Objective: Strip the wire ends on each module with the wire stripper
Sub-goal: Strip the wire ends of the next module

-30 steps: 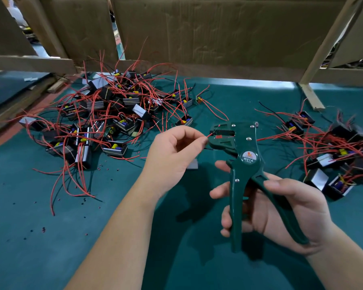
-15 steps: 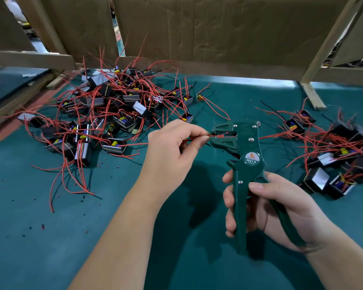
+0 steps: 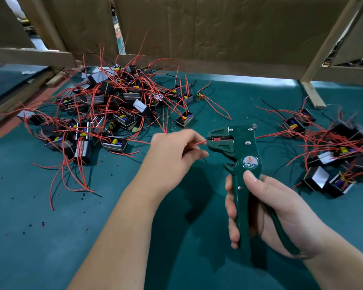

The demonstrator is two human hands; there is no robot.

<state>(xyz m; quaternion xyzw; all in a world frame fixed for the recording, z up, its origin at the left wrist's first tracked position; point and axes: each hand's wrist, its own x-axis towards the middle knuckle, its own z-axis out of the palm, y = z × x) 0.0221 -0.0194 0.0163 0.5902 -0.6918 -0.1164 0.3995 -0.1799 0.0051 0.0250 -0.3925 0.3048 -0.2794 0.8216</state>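
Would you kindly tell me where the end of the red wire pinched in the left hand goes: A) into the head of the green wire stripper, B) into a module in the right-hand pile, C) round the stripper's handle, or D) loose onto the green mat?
A: the red wire runs from the left hand straight into the head of the wire stripper, which the right hand grips by its handles.

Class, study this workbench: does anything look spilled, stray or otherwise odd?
Yes: small red and dark bits lie scattered on the green mat in front of the left module pile, likely stripped insulation.
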